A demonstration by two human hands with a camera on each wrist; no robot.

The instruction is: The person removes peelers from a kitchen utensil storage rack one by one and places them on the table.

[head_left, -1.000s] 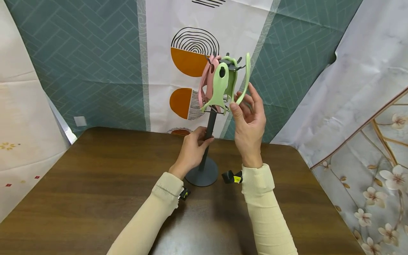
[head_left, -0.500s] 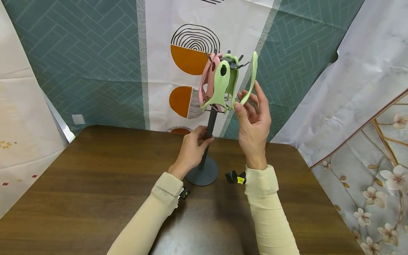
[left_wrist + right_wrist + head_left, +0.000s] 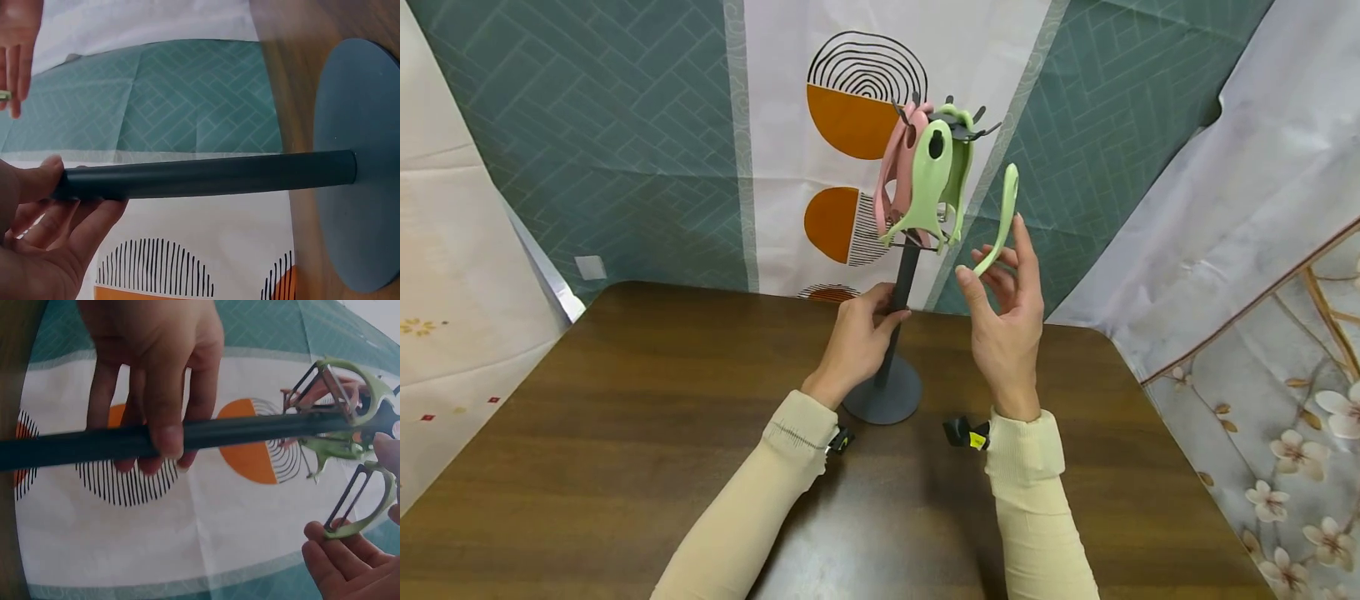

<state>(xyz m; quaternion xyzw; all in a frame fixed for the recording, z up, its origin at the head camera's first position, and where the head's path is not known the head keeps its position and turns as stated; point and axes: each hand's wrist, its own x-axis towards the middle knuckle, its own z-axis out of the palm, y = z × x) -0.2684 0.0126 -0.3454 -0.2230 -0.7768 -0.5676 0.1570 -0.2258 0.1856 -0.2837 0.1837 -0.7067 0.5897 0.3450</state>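
Observation:
A dark stand (image 3: 904, 279) with a round base (image 3: 886, 392) rises from the table. My left hand (image 3: 856, 337) grips its pole (image 3: 206, 177) between thumb and fingers. Pink peelers (image 3: 895, 171) and green peelers (image 3: 928, 179) hang from the hooks at its top. To the right of them, my right hand (image 3: 1009, 325) pinches one green peeler (image 3: 1007, 208) by its lower end, apart from the hooks. In the right wrist view, that peeler (image 3: 382, 509) shows its metal blade beside the hanging ones.
The brown wooden table (image 3: 700, 450) lies under both arms. Behind it hangs a teal and white patterned cloth (image 3: 625, 167). A floral cloth (image 3: 1285, 467) hangs at the right, and a pale curtain (image 3: 467, 275) at the left.
My right hand has moved right and down with the green peeler, away from the stand's hooks. My left hand keeps its grip on the pole. The head view has tilted slightly.

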